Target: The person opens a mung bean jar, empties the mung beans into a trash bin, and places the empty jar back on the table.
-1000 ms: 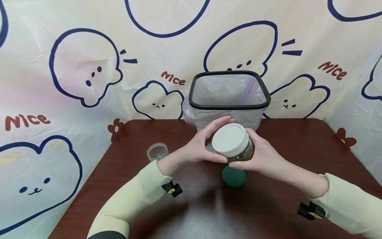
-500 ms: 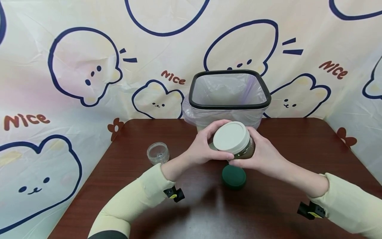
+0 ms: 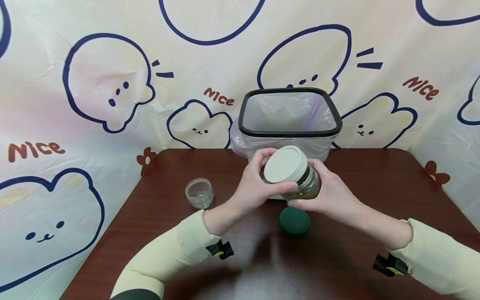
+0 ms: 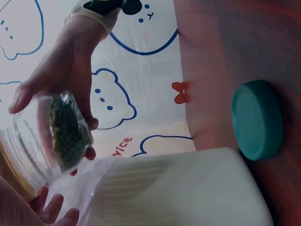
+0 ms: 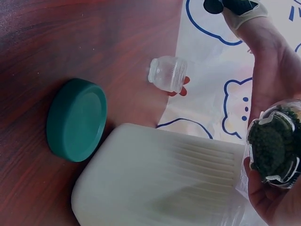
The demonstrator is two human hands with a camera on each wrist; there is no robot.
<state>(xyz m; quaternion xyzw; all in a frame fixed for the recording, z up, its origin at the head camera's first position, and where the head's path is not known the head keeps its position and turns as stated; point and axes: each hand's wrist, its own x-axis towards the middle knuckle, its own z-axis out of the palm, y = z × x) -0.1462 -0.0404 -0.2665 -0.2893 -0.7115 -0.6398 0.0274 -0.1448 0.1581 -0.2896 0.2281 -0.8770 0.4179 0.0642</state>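
Note:
My left hand [image 3: 252,183] grips the white lid [image 3: 286,163] of a clear jar [image 3: 312,186]. Around the jar's body curl the fingers of my right hand [image 3: 335,189]. The lid sits tilted at the jar's mouth, with the glass thread and small green grains showing below its edge. Through the jar's base, the left wrist view shows a packed layer of green beans [image 4: 68,132]. Both hands are raised above the table, in front of a bin [image 3: 288,134]. Below the jar, a round green lid [image 3: 294,221] lies on the table.
A small clear jar [image 3: 199,193] without a lid stands on the brown table [image 3: 168,171], left of my left hand. The bin has a black rim and a plastic liner, and stands at the back against a printed curtain [image 3: 202,62].
My left hand has tilted the white lid and shifted it slightly up and left, exposing the jar's thread and the green grains. My right hand has stayed nearly in place.

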